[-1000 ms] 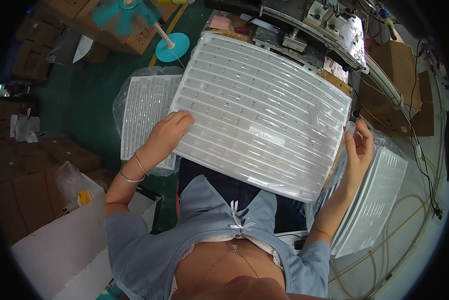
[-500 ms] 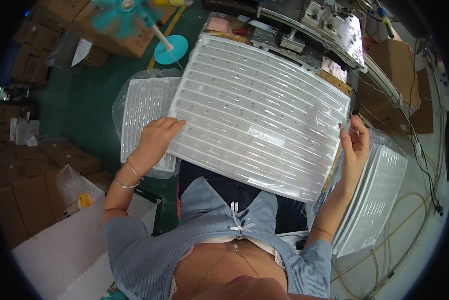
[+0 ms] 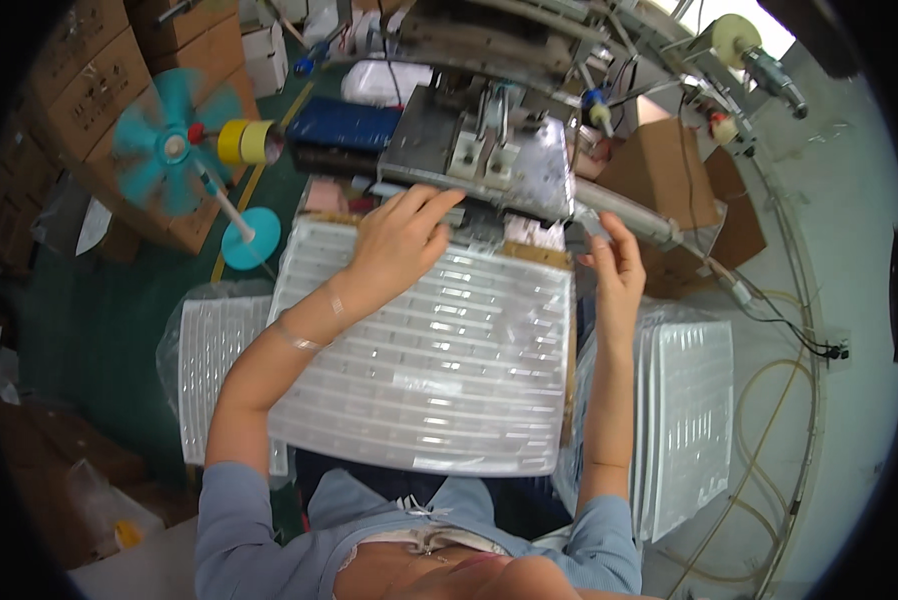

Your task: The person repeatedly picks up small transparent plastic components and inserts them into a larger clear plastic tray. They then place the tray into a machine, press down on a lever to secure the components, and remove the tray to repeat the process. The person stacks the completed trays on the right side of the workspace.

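Note:
A large white ribbed plastic tray (image 3: 419,350), its long channels covered with shiny transparent plastic, lies in front of me. Over its far left part reaches my left hand (image 3: 401,238), fingers stretched toward the front edge of a metal press fixture (image 3: 489,155); I see nothing held in it. Beyond the tray's far right corner, my right hand (image 3: 617,262) is raised with thumb and fingers pinched around a small transparent plastic piece (image 3: 591,222). The piece's exact kind is too small to make out.
Stacked white trays (image 3: 684,420) stand on the right, and another bagged tray (image 3: 214,370) on the left. A turquoise fan (image 3: 174,150) spins at the far left near cardboard boxes (image 3: 89,80). Cables and hoses run along the right wall. An open carton (image 3: 659,180) sits behind the fixture.
My left hand has left the tray's left edge and moved far and right toward the fixture. My right hand has moved away from the tray's right edge with the small piece. The view has shifted.

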Tool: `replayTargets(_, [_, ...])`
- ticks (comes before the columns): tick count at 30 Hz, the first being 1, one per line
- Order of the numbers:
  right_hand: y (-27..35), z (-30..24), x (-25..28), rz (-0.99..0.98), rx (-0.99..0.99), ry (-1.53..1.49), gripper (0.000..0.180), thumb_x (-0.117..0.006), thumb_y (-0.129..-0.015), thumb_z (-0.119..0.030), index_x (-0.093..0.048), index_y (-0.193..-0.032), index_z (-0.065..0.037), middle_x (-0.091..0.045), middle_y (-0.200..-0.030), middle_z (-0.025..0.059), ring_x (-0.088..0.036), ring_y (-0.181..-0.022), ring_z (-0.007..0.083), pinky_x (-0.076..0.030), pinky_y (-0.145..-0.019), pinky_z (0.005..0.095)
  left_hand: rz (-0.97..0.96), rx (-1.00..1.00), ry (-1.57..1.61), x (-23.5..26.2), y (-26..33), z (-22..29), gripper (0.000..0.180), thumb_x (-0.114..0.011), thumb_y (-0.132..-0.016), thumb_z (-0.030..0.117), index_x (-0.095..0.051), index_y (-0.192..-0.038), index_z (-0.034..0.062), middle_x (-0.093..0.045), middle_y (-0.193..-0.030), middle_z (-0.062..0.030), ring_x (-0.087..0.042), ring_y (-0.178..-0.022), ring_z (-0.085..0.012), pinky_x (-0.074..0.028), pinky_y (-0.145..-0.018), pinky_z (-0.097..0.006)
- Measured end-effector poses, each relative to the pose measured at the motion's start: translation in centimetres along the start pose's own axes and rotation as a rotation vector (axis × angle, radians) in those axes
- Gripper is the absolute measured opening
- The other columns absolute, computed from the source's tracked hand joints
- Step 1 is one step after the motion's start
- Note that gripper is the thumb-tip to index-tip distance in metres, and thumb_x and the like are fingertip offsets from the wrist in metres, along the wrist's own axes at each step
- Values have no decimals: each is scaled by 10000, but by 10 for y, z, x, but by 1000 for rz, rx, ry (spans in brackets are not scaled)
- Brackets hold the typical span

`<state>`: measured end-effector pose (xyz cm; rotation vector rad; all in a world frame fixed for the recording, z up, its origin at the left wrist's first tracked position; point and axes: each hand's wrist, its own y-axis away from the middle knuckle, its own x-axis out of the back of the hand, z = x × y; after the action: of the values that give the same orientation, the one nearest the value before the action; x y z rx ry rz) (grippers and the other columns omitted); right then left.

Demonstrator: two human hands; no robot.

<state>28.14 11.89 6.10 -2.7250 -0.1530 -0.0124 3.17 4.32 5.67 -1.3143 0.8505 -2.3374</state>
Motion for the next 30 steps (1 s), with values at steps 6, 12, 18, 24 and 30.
replayTargets(6, [-53, 9, -37, -61, 175, 249, 229, -644, -826, -57, -604, -1047, -11, -622, -1026, 80, -602, -780, 128, -519, -631, 257, -47, -72, -426, -46, -114, -18, 434, -661, -760, 377, -616, -1101, 114, -613, -928, -126, -621, -802, -265, -512, -688, -369])
replayTargets(12, [-90, 14, -94, -31, 541, 464, 195, -667, -790, -72, -623, -976, -31, -624, -950, 120, -636, -763, 236, -526, -626, 316, 66, 7, 10, -17, -99, -23, 303, -684, -780, 253, -653, -1028, 81, -616, -821, -89, -605, -700, -225, -485, -642, -310])
replayTargets(18, [-118, 32, -132, 34, 769, 789, 93, -657, -755, -103, -680, -841, -74, -620, -742, 110, -604, -697, 313, -479, -609, 404, -95, 385, 516, 24, -6, -41, 265, -667, -802, 147, -642, -1047, 48, -651, -944, -61, -589, -848, -147, -450, -726, -266])
replayTargets(24, [-99, 31, -116, 43, 755, 691, 218, -641, -796, -209, -640, -994, -118, -644, -869, 91, -606, -865, 297, -455, -783, 411, -328, 350, 372, 38, 60, -4, 274, -670, -792, 118, -623, -1053, 47, -657, -1001, -93, -611, -955, -192, -473, -762, -265])
replayTargets(30, [18, 24, -35, -529, 254, 942, 243, -625, -822, -253, -627, -1038, -142, -638, -905, 103, -637, -795, 300, -513, -692, 399, -416, -119, 127, 16, 112, 17, 213, -636, -740, 105, -559, -935, 65, -598, -785, -53, -598, -742, -241, -480, -615, -343])
